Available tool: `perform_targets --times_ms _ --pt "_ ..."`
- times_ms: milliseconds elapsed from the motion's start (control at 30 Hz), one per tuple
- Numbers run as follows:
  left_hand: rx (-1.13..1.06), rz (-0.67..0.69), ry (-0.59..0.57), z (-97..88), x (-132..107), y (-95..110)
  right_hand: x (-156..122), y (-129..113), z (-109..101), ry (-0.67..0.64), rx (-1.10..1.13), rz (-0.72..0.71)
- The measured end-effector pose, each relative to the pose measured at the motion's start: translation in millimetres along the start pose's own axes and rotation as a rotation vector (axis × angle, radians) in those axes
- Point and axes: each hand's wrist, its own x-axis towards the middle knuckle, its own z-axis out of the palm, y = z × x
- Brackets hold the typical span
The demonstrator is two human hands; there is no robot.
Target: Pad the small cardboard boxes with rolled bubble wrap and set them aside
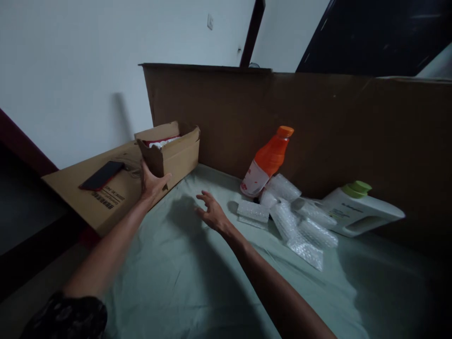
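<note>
My left hand is at the near lower corner of a small open cardboard box. Its thumb reaches along the long side and its fingers rest against the end face. Something white and red shows inside the box, too little of it to name. My right hand is held over the pale green sheet, fingers apart and holding nothing. To its right lie several rolled and folded pieces of bubble wrap. An orange-capped bottle with orange contents leans behind them.
A white jug with a green cap lies tilted at the right. A tall cardboard panel stands along the back. At the left, a dark phone-like slab rests on a flat cardboard piece. A pale wall rises behind.
</note>
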Motion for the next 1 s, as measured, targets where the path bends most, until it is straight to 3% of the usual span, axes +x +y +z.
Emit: perform_targets --times_ms 133,333,433,533,633,767,900,1000 --pt "0.026 -0.014 0.014 24.6 21.2 4.2 3.7 21.6 -2.9 0.011 -0.010 0.034" --pt "0.065 -0.042 0.051 43.2 40.9 -0.1 51.2 11.2 7.8 0.037 -0.013 -0.023" --pt "0.080 -0.057 0.051 44.1 45.8 -7.7 37.5 11.4 15.3 0.034 -0.022 -0.047" --pt "0.112 -0.088 0.016 43.8 37.6 -13.5 -3.8 14.5 15.2 0.026 -0.035 -0.046" --pt "0.139 -0.103 -0.066 42.3 7.2 -15.2 -54.6 13.9 3.0 0.039 -0.084 -0.050" --pt "0.117 -0.015 -0.253 38.2 -62.6 -13.1 -103.9 13.9 -33.8 0.116 -0.344 -0.064" --pt "0.085 0.196 -0.509 46.1 -140.9 -2.6 -110.7 27.0 -85.4 0.240 -0.569 0.038" --pt "0.057 0.302 -0.603 61.2 -188.5 16.7 -100.0 35.0 -116.3 0.274 -0.568 0.049"
